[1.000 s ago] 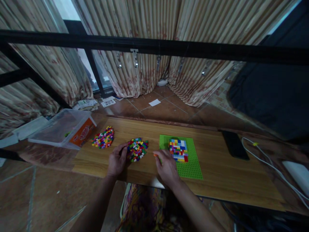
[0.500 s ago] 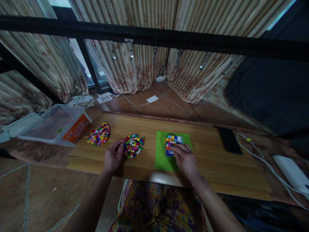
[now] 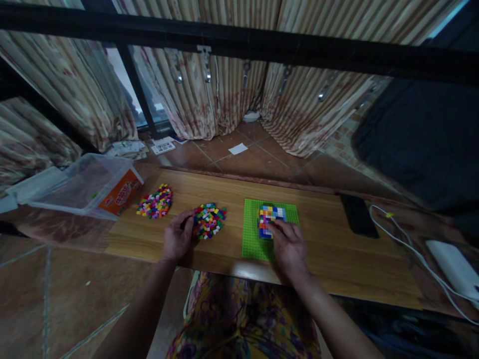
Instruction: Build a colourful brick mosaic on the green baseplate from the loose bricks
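My right hand (image 3: pixel 291 249) is over a green studded baseplate (image 3: pixel 250 234), its fingers pinched at a block of small coloured bricks (image 3: pixel 264 232) built on the plate. Whatever is between those fingertips is too small and covered to make out. My left hand (image 3: pixel 177 238) rests on the wooden table, fingers curled together at the left edge of a loose pile of mixed small bricks (image 3: pixel 210 222). Its fingertips are partly hidden, so anything they hold does not show. Farther left lies a second pile of bricks (image 3: pixel 156 202).
A clear plastic box (image 3: pixel 90 174) with an orange label stands at the table's left end. To the right lie a black phone (image 3: pixel 359 215), a white cable (image 3: pixel 407 244) and a white power bank-like object (image 3: pixel 451 264). A dark rail (image 3: pixel 239 35) crosses beyond the table (image 3: pixel 337 264).
The camera view has tilted slightly, shifting everything a little. My right fingertips have moved slightly over the brick block. My left hand stays by the near pile.
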A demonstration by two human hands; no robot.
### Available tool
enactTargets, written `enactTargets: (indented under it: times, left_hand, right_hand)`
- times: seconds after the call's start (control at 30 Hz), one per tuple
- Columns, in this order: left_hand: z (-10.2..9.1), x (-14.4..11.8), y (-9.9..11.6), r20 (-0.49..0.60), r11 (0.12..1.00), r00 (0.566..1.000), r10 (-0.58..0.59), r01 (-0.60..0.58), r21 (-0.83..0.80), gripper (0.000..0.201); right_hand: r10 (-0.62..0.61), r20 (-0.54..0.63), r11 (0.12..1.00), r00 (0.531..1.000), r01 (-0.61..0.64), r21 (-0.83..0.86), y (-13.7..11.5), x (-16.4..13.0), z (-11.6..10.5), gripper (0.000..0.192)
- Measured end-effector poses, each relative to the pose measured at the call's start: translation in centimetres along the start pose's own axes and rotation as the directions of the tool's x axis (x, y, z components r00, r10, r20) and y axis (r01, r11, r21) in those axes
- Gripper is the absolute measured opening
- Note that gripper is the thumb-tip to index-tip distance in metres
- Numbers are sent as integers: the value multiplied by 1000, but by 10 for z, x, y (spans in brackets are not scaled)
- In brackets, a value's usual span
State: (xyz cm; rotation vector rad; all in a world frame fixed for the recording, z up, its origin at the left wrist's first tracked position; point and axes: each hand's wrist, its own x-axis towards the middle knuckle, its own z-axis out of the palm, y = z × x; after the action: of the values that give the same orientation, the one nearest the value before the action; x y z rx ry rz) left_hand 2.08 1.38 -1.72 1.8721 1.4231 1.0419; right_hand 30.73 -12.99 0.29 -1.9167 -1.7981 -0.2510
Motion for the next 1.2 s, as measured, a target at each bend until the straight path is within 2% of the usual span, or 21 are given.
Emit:
enactTargets:
  times: [0.2,0.4,0.53,0.67,0.8,0.93,1.2]
  left_hand:
    - [0,0,-2,-5,1000,1000,-10,10,23,34]
    - [0,1,1,4,1000,1000,7,-8,21,33]
    - [0,1,2,0,1000,1000,13,-13,17,34]
    - [-1,1,3,-2,999,1000,11,-10,31,34]
    - [-2,0,3,5,1000,1000,-2,2,28,34]
    - [-1,1,-1,11,1000,1000,-3,3,7,34]
    - [-1,0,-2,6,999,1000,-3,2,40,34]
  right_hand:
    - [16,0,993,1000,-16,-117,-6,-13,5,43]
    - [42,11,992,999,-41,-121,-6,-16,6,46]
    - [67,-38,997,997,-69,-32,-9,-19,3,51]
    - [90,-82,988,993,-79,130,-34,-25,0,49]
    - [8,14,953,1000,-12,304,-72,-38,6,38]
    - [-56,83,931,995,22,365,-97,-49,16,35]
    - [-81,121,917,989,26,399,-99,-49,26,31]
